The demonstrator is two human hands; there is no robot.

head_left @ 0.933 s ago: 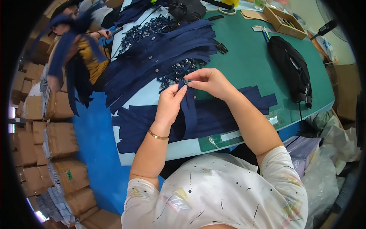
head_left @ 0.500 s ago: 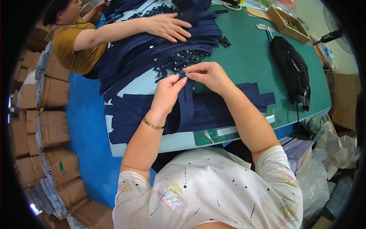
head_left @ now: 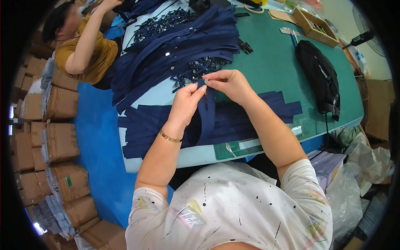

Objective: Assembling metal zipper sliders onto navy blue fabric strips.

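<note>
the navy strap (head_left: 209,109) hung in a loop from your left hand (head_left: 184,101), its top end pinched under your thumb, above the near navy strips (head_left: 146,129) on the counter (head_left: 266,58). your right hand (head_left: 230,86) had thumb and forefinger nearly together at that end; what they gripped could not be told. just beyond lay small navy pieces (head_left: 196,71), then the far navy strips (head_left: 179,46).
</note>
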